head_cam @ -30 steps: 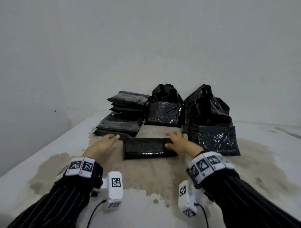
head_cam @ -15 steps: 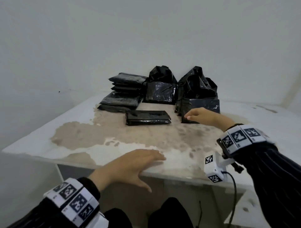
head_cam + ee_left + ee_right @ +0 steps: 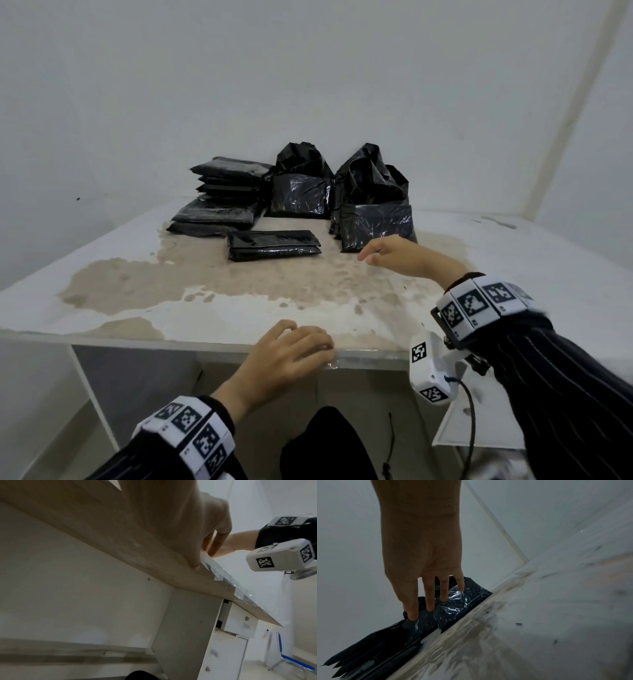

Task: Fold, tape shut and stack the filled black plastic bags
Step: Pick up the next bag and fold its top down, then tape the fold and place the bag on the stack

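A folded black bag (image 3: pixel 274 245) lies flat mid-table, with no hand on it. Behind it on the left is a stack of folded bags (image 3: pixel 226 192). Two filled bags with loose tops stand at the back, one in the middle (image 3: pixel 301 186) and one on the right (image 3: pixel 375 219). My left hand (image 3: pixel 308 346) is at the table's near edge, its fingers curled on top and its thumb (image 3: pixel 195 565) on the edge face, pinching a clear tape strip (image 3: pixel 206 562). My right hand (image 3: pixel 383 253) hovers open just before the right bag (image 3: pixel 464 601), fingers (image 3: pixel 429 605) straight.
More clear tape strips (image 3: pixel 238 595) hang along the near edge of the worn white table (image 3: pixel 239 305). White walls close off the left and back. Under the table are drawers (image 3: pixel 240 620) and my dark-clad knee (image 3: pixel 322 442). A blue chair frame (image 3: pixel 291 661) stands on the floor.
Both hands left the folded bag. The left hand drew back to the table's near edge and curled its fingers there. The right hand moved right toward the right bag. My head pulled back.
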